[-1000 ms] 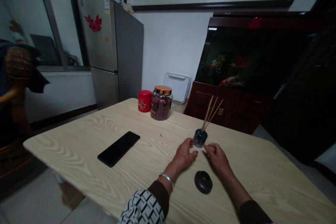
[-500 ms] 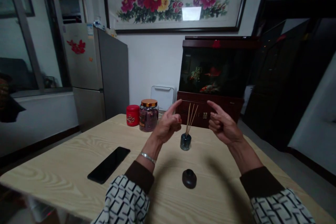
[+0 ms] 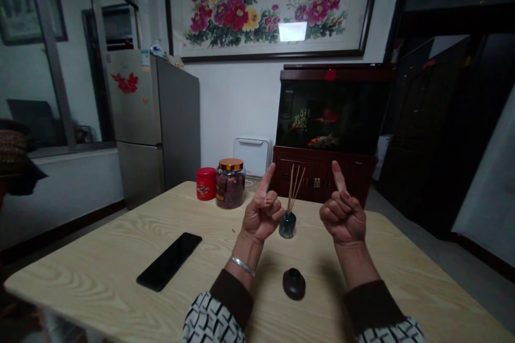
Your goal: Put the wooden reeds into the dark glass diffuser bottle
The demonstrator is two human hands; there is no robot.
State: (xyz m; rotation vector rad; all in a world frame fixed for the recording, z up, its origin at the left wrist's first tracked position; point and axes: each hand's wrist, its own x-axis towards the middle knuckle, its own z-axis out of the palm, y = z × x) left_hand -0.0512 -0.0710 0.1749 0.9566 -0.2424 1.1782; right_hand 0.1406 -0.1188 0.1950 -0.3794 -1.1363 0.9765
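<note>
Since the earlier frame, both index fingers have swung from pointing inward at each other to standing nearly upright, and the hands have drawn level on either side of the diffuser. The left hand, with a silver bangle at its wrist, and the right hand both have the other fingers curled into the palm, with the thumb folded across them. Neither grips anything. Between them stands a small dark glass reed diffuser bottle, just beside the left hand, with its thin wooden reeds fanning upward. The left hand's knuckles overlap its shoulder in this view, so contact is hard to rule out, though nothing suggests a hold. Nearer the person, below the hands, sits a round dark lid-like object; its material is hard to make out. Both forearms end in dark cuffs and patterned sleeves, cut off by the bottom edge. On the pale wood-grain table lie a black smartphone, a red tin, and a glass jar of dark dried contents with a copper-coloured lid. The jar's contents are too dim to identify.
</note>
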